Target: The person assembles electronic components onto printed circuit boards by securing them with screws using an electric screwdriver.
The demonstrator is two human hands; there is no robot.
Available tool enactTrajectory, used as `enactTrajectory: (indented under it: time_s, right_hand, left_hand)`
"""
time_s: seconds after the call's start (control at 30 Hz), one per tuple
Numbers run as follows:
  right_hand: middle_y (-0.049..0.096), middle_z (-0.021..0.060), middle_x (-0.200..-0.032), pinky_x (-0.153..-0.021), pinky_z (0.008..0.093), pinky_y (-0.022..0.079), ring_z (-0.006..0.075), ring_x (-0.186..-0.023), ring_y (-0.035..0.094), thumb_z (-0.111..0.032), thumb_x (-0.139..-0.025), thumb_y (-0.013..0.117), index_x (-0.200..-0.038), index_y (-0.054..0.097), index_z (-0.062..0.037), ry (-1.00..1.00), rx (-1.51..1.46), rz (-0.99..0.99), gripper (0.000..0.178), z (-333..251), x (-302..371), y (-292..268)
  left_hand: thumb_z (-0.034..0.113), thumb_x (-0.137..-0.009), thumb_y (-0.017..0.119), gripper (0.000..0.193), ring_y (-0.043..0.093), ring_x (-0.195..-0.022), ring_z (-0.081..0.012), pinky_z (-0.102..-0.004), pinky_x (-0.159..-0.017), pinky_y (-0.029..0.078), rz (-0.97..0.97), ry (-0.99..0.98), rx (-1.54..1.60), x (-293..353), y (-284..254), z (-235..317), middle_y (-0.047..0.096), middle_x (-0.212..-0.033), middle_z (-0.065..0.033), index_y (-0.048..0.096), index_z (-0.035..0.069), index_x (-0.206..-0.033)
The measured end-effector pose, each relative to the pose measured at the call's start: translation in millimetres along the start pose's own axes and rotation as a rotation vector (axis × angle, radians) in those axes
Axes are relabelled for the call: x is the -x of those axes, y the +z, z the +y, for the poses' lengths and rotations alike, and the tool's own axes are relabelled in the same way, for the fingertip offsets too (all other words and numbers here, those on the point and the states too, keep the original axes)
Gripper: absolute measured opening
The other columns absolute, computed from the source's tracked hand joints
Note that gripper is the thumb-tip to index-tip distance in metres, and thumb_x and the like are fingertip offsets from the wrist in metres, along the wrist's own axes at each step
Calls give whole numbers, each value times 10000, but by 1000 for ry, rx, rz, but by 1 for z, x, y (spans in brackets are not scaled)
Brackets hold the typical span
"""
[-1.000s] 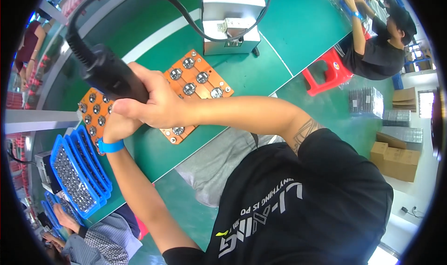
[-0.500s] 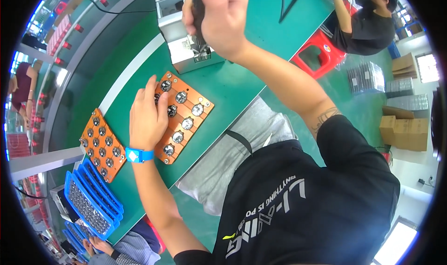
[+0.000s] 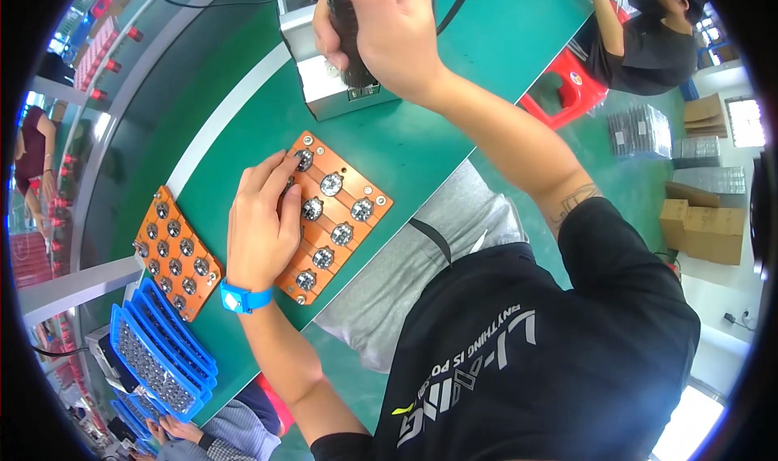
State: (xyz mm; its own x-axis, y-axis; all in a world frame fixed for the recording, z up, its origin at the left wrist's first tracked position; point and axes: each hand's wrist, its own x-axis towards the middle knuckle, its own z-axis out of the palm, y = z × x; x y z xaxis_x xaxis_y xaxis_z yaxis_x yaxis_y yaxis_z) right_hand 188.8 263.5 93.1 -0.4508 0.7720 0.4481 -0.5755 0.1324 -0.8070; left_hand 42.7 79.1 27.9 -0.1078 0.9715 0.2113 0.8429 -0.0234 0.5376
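My right hand (image 3: 397, 43) is wrapped round the black ribbed handle of what looks like an electric screwdriver (image 3: 340, 27), at the upper middle. Its lower end is over the front of a grey-white metal box (image 3: 344, 98); the tip is hidden. My left hand (image 3: 263, 222), with a blue wrist strap (image 3: 245, 299), lies over the left side of an orange fixture plate (image 3: 356, 187). Its fingers are stretched and somewhat apart, fingertips near the plate's far-left round part. Several round silver-and-black parts (image 3: 342, 234) sit in the plate's recesses; my hand partly covers some.
A second orange plate (image 3: 198, 287) with round parts lies left. Blue trays (image 3: 154, 364) of small parts are stacked at lower left, near another person's hands (image 3: 180, 428). A co-worker (image 3: 648, 47) is at upper right beside a red stool (image 3: 567, 96). Grey cloth (image 3: 478, 218) covers my lap.
The near orange plate and my left hand on it sit slightly lower and further right in view. My right hand has lowered a little with the screwdriver. The view itself has shifted slightly.
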Motion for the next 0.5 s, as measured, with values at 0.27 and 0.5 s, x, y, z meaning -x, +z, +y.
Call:
enactTrajectory:
  time_s: [0.27,0.5]
  right_hand:
    - [543,9,-606,-400,237,392,70,-441,515,-338,-994,705,-1042,540,-35,-208,-194,-167,347,73,19,34]
    - [552,19,-604,-407,234,391,80,-428,501,-357,-1017,676,-1035,488,-50,-195,-208,-145,360,99,28,36]
  left_hand:
    - [127,-915,643,283,656,-1022,-332,-430,-779,575,56,17,-151,2,8,8,683,-1202,-195,748,-39,-1118]
    - [128,-860,654,314,672,-974,-312,-411,-729,584,76,43,-204,1,11,6,695,-1155,-208,754,-54,-1096]
